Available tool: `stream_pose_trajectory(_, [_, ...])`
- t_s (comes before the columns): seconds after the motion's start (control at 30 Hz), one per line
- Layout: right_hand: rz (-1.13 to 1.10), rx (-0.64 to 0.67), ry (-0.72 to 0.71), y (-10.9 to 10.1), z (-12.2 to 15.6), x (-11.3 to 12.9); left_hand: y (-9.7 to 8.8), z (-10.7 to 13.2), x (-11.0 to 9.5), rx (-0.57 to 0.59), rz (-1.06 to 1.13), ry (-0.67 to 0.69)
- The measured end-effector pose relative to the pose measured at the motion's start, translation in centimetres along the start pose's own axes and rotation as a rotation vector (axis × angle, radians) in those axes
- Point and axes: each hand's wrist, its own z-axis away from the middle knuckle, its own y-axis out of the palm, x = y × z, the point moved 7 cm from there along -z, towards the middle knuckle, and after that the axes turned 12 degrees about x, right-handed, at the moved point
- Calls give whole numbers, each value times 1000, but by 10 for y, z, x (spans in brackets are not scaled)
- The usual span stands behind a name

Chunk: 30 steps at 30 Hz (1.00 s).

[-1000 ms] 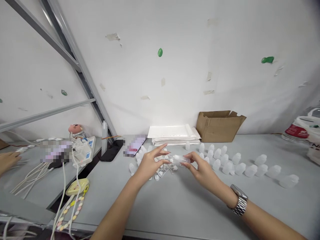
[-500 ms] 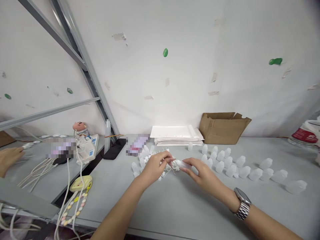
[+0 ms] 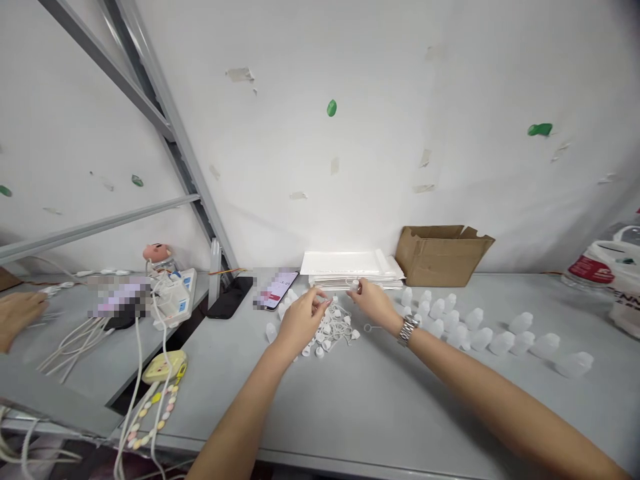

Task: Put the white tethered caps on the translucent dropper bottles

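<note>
My left hand is at the left of a heap of small white caps with looped straps. Its thumb and fingers are pinched at a white cap on the heap's far side. Beyond the heap, my right hand, with a metal watch on the wrist, is closed on a small translucent white bottle in front of the paper stack. The fingers partly hide this bottle. A white strap ring shows below the right hand. Rows of similar bottles stand to the right.
Behind the hands lie a white paper stack and an open cardboard box. Phones, a power strip and cables are at the left. Another person's hand shows at the far left. Large plastic jugs stand far right.
My right hand has moved away from my left, up and back toward the paper stack, with the bottle. My left hand has shifted slightly back and left, uncovering the cap heap.
</note>
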Motion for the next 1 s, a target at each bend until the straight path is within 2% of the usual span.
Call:
stream_pose_trajectory(0.1, [67,-2,37,8,-11,-2,-2,1,-1,-9,-96,-12])
stream_pose_trajectory(0.23, [149,-5,29,8,-6,-1,-4,1,-1,-19,-208,-10])
stream_pose_trajectory(0.33, [217,-30,25,-8,4,-2,-3,0,2,-12,-265,-31])
stream_pose_trajectory(0.47, [326,-120,57,-42,15,-12,-2,0,5,-10,-323,-66])
stream_pose_trajectory(0.57, [400,-112,50,-52,13,-21,-3,1,7,-28,-312,-102])
stream_pose_trajectory(0.67, [448,-39,-6,-45,5,-25,-6,1,10,-40,-280,-136])
stream_pose_trajectory(0.8, [456,15,-83,-32,0,-18,-3,-1,13,4,-240,-131])
stream_pose_trajectory(0.9, [413,22,-156,-30,11,-6,0,-1,13,27,-231,-114])
stream_pose_trajectory(1.0, [339,31,-252,-32,33,5,4,-2,12,43,-264,-99])
